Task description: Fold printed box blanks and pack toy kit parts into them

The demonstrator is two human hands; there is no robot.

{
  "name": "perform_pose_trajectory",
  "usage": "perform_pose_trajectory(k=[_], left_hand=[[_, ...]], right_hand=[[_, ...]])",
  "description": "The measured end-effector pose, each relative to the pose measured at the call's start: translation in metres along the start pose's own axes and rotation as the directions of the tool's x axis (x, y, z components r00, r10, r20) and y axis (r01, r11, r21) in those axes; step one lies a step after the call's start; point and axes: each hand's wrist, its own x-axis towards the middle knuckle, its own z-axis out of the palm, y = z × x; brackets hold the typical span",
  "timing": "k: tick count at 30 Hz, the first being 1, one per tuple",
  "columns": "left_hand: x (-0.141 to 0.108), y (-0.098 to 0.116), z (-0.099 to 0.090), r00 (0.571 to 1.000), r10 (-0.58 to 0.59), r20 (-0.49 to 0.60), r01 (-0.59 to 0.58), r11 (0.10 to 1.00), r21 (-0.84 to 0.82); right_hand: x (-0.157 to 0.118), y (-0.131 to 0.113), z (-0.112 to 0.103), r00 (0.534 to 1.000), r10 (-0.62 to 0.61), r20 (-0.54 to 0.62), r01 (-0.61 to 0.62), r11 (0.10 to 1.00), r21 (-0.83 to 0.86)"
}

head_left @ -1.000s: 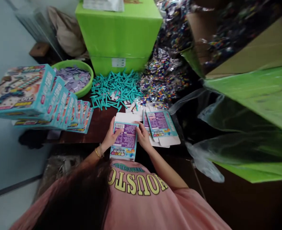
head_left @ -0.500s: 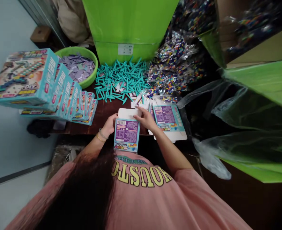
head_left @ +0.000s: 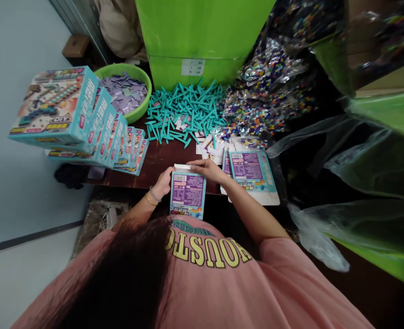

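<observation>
A small teal and purple carton (head_left: 188,192) is held upright against my body, its printed back with a barcode facing up. My left hand (head_left: 163,183) grips its left edge near the top. Across the top, my right hand (head_left: 207,170) presses on the white end flap (head_left: 183,167), which is folded partway over; its fingers hide part of the flap. To the right, flat unfolded cartons (head_left: 250,171) of the same print lie at the table's front edge.
Finished-looking boxes (head_left: 56,105) stand in a leaning stack at left. Behind them is a green basin (head_left: 147,98) of purple packets. Teal hammer-shaped plastic pieces (head_left: 188,109) are heaped centrally before a green bin (head_left: 202,32). Bags of colourful beads (head_left: 263,100) and white cards (head_left: 210,148) lie at right.
The carton's white top flap has gone from standing up to being folded down, with my right hand now laid over it. The whole view has shifted slightly.
</observation>
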Motion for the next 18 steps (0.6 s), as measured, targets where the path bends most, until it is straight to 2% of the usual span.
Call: perform_pose_trajectory(k=[3, 6, 9, 12, 14, 16, 18], left_hand=[[-0.011, -0.007, -0.002, 0.996, 0.051, 0.08, -0.05, 0.999, -0.014], [-0.03, -0.017, -0.007, 0.963, 0.211, 0.168, -0.217, 0.976, 0.014], [-0.045, -0.027, -0.013, 0.91, 0.373, 0.181, -0.388, 0.92, 0.05], [-0.047, -0.032, -0.019, 0.896, 0.422, 0.138, -0.429, 0.903, 0.032], [-0.047, -0.034, -0.022, 0.886, 0.445, 0.131, -0.455, 0.888, 0.059], [-0.048, -0.038, -0.022, 0.872, 0.477, 0.115, -0.488, 0.864, 0.12], [-0.053, -0.04, -0.02, 0.858, 0.508, 0.075, -0.513, 0.841, 0.174]], right_hand=[[-0.005, 0.002, 0.002, 0.996, -0.035, 0.082, 0.04, 0.998, -0.054], [-0.013, 0.005, 0.01, 0.986, -0.057, 0.158, 0.075, 0.991, -0.108], [-0.015, 0.013, 0.017, 0.994, -0.022, 0.111, 0.041, 0.985, -0.169], [-0.01, 0.016, 0.02, 0.996, -0.012, 0.088, 0.032, 0.972, -0.232], [-0.007, 0.012, 0.019, 0.983, -0.005, 0.186, 0.053, 0.966, -0.254], [-0.006, 0.006, 0.017, 0.943, 0.019, 0.334, 0.072, 0.963, -0.26], [-0.009, 0.002, 0.017, 0.911, 0.036, 0.411, 0.081, 0.961, -0.264]])
